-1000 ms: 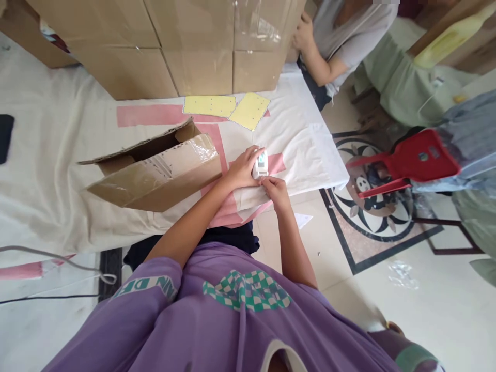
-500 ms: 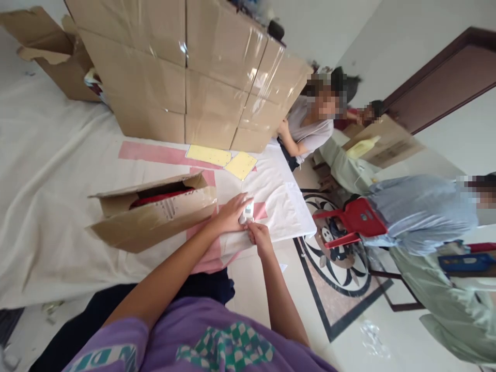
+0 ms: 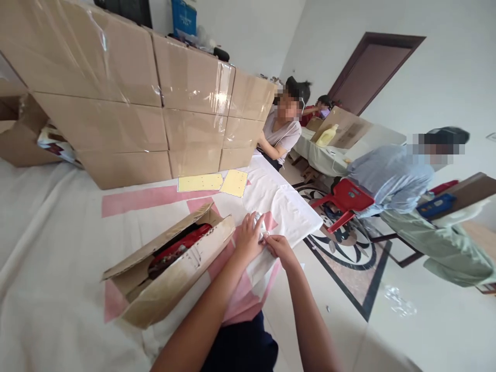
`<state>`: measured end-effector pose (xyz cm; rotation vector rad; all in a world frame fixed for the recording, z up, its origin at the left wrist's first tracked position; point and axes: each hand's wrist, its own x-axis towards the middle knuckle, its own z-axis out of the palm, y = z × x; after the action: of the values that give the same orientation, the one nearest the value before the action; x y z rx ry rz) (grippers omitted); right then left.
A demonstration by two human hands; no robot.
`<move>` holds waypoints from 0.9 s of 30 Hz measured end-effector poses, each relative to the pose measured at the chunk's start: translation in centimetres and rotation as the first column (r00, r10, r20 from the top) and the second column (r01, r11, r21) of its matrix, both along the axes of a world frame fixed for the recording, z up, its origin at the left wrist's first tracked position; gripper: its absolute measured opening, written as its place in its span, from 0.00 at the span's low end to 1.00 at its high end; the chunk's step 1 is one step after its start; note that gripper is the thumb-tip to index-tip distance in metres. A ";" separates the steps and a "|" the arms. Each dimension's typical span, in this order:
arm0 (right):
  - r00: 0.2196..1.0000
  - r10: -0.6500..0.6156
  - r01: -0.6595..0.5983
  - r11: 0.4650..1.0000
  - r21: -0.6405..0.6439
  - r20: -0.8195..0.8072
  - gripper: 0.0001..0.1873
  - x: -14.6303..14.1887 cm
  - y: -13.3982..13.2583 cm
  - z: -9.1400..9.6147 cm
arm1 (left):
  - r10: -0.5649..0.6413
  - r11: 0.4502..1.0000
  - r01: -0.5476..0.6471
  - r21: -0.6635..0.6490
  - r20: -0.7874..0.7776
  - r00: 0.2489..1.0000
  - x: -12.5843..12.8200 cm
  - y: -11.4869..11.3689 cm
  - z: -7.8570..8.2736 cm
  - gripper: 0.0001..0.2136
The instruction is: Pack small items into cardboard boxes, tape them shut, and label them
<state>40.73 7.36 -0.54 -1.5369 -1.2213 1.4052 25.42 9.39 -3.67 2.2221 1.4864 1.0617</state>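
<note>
Near the table's right end, my left hand (image 3: 248, 236) is closed over a small white object (image 3: 260, 222), whose kind I cannot make out. My right hand (image 3: 280, 248) pinches at the near edge of that object, thumb and forefinger together. What those fingertips grip is too small to name. Left of my hands, an open cardboard box (image 3: 194, 274) lies on the table with red and dark contents (image 3: 180, 248) inside. Two yellow paper pieces (image 3: 199, 182) lie flat beyond my hands.
Taped cardboard boxes (image 3: 127, 124) are stacked along the far side of the cloth-covered table (image 3: 50, 248). A person (image 3: 284, 132) sits past their right end. Another person in blue (image 3: 391, 173) sits on a red chair (image 3: 351, 199) to the right. Crumpled clear plastic (image 3: 400, 301) lies on the floor.
The view has tilted and swung, so everything sits lower and the box's inside shows more. My hands stay together at the white object, now more covered by my left fingers.
</note>
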 end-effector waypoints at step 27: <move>1.000 0.014 -0.015 0.998 0.062 0.012 0.28 -0.2 -0.4 0.2 | -0.076 0.994 0.081 -0.067 0.070 0.995 -1.1 -0.3 0.9 0.40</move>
<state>40.54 6.94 -0.31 -1.4985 -1.2737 1.3566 24.34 9.09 -2.75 2.1560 1.3755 1.0336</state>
